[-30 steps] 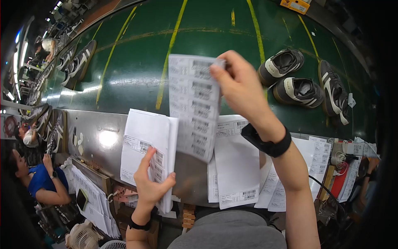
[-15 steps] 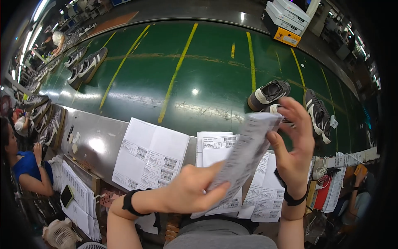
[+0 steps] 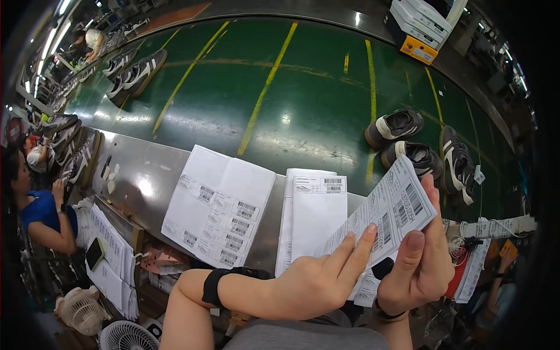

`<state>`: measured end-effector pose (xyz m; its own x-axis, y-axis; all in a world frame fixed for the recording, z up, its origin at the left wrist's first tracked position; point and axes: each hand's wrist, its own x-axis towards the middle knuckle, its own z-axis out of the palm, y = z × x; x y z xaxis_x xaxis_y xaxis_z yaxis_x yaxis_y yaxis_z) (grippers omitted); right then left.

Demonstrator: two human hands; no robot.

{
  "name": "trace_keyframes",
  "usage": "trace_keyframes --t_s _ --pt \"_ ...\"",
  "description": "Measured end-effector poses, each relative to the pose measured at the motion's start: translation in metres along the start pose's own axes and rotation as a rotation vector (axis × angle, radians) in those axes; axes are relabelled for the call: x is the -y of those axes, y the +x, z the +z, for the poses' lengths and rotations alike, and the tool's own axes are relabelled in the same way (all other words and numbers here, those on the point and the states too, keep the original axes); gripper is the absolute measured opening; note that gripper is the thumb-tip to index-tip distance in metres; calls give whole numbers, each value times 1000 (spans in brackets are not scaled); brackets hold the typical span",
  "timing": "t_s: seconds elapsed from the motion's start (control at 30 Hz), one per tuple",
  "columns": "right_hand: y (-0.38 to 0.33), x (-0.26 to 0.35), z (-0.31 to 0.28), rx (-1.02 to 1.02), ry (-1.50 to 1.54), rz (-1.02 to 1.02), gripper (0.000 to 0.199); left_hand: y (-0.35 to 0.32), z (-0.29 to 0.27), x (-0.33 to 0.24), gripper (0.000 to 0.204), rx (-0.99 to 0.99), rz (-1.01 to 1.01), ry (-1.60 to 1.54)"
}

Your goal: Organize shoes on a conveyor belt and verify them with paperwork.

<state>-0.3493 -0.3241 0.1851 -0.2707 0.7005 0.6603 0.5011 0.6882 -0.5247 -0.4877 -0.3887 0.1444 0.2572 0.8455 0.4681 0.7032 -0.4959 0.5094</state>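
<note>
While the left hand [image 3: 318, 286] and right hand [image 3: 423, 268] grasp barcode-label sheets [image 3: 385, 204] above the surface's [image 3: 146, 153] near edge, these seem light, bendable, best pinched along opposite edges.

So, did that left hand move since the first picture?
Yes, the left hand moved right, judged against the yellow line behind the left label pile.

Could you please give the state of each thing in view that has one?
Left hand: fingers on the label sheet
Label sheet: tilted, between both hands
Right hand: thumb at the sheet's lower edge
Label pages: lying flat
Phone: lying on papers, screen dark
Shoeboxes: stacked
Cream fan: running or stopped, cannot tell
</note>
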Motion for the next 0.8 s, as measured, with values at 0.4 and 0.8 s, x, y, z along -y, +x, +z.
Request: trace_keyframes --t_s 0.4,0.8 --pt "-2 -20 15 -77 147 344 23 -28 -55 56 39 127 -625 -573" --pt "-23 -11 29 82 -87 -83 28 -52 -74 84 75 235 -438 391"
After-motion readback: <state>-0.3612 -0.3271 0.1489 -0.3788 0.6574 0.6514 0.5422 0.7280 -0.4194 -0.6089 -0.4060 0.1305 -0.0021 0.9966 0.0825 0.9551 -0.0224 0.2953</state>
